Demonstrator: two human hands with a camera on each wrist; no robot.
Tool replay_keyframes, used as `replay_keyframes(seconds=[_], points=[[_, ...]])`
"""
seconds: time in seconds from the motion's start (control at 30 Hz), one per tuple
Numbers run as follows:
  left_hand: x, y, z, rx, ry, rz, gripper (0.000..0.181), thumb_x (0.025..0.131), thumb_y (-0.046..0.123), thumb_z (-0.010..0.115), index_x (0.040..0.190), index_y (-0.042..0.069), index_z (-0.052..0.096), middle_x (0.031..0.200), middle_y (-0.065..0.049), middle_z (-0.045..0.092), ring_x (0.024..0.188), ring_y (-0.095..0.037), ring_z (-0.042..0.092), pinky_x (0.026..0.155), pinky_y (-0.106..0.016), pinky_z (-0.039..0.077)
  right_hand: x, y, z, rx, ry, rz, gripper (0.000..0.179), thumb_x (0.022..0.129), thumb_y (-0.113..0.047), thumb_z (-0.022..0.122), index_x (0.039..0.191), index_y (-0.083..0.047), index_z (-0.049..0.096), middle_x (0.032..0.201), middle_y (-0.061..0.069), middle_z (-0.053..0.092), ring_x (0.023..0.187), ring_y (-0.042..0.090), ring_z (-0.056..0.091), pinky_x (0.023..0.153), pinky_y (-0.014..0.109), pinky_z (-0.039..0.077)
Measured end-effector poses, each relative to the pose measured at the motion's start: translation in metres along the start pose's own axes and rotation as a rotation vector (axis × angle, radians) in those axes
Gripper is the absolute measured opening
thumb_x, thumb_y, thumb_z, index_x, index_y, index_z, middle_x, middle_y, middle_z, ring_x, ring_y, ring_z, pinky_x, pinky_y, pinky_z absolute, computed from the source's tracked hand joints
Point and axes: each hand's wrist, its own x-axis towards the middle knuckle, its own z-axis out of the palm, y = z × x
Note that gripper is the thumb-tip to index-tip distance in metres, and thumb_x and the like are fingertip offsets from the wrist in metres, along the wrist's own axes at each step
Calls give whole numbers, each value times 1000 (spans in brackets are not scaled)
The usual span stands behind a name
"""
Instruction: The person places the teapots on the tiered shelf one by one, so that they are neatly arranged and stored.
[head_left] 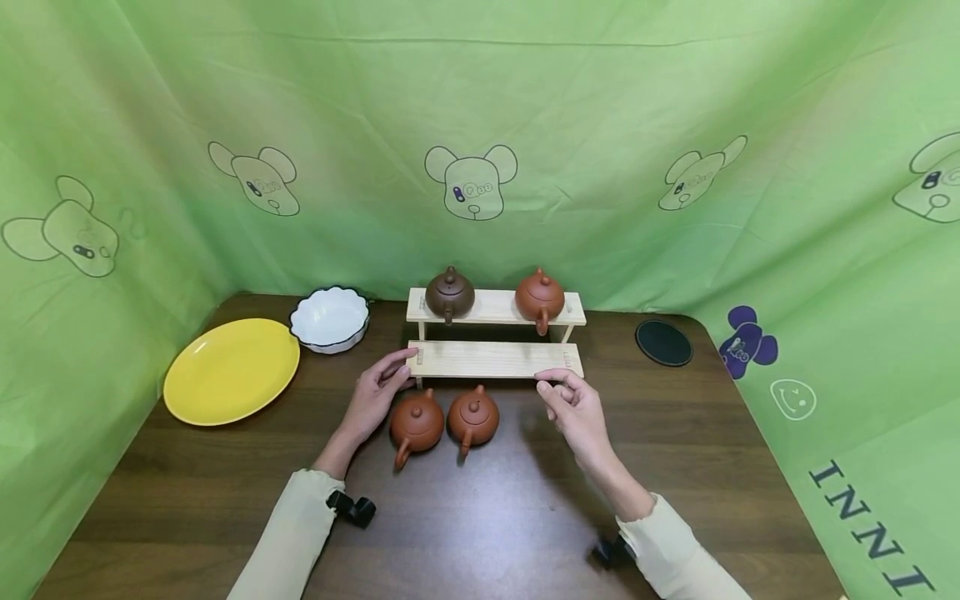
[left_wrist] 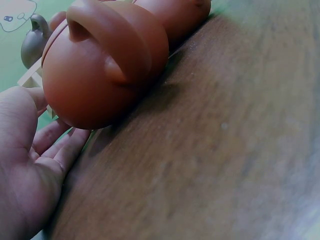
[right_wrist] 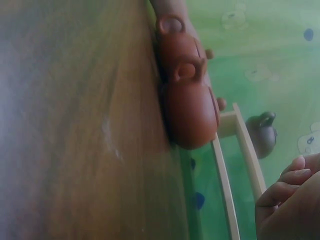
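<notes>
In the left wrist view, a red pot (left_wrist: 95,85) hides the fingertips of the left hand (head_left: 372,400), and a second is cut by the top edge. The head view has that hand's loosely extended fingers at the left end of the wooden stand (head_left: 487,359); whether they pinch it, I cannot tell. The right hand (head_left: 576,412), fingers bent, is at the lower tier's front right; grip or mere touch cannot be made out, and its own wrist view crops it. The sleeves (head_left: 288,533) run off the bottom edge.

The dark brown table (head_left: 675,467) shows wood grain and a pale glare near the front. Green cloth (head_left: 375,100) printed with outlined animal heads surrounds its back and sides.

Four lidded pots keep their insides covered: a dark pot (head_left: 450,298) and a red one (head_left: 542,293) stand on the upper tier, and two red ones, side by side, on the table before the stand. Left lie a yellow plate (head_left: 232,372) and a white scalloped bowl (head_left: 330,318), its pale inside showing; right, a black coaster (head_left: 663,342).
</notes>
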Motion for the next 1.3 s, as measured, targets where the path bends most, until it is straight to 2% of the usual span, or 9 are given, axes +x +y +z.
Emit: replay_keyframes(seconds=[0.3,0.67,1.0,1.3], points=[[0,2,-1,7,-8,-17,38,116,7,59,153,-3,63,154,-26,62,116,-1,71,100,-23,64,-12,10,6,-17,-75,61,25,109,-6,68,128,10,67,63,-4,49,47,2,31,45,14,22],[-1,2,-2,5,-10,-23,39,116,9,60,153,-1,63,154,-25,63,118,-1,71,102,-25,63,-26,21,17,-17,-168,85,33,109,-8,68,130,18,62,64,-6,52,48,2,35,44,13,25],[1,2,-1,-3,-16,-22,39,116,8,60,153,-2,62,156,-25,62,119,-1,71,103,-26,63,-35,29,25,-17,-232,141,27,110,-8,67,125,14,67,66,-5,53,49,2,37,44,14,26],[0,2,-1,-2,-11,-20,39,116,8,60,153,-3,63,155,-25,62,119,-1,70,102,-25,63,-41,34,32,-34,-338,208,33,109,-12,68,130,13,67,68,-4,54,51,2,38,45,13,27]])
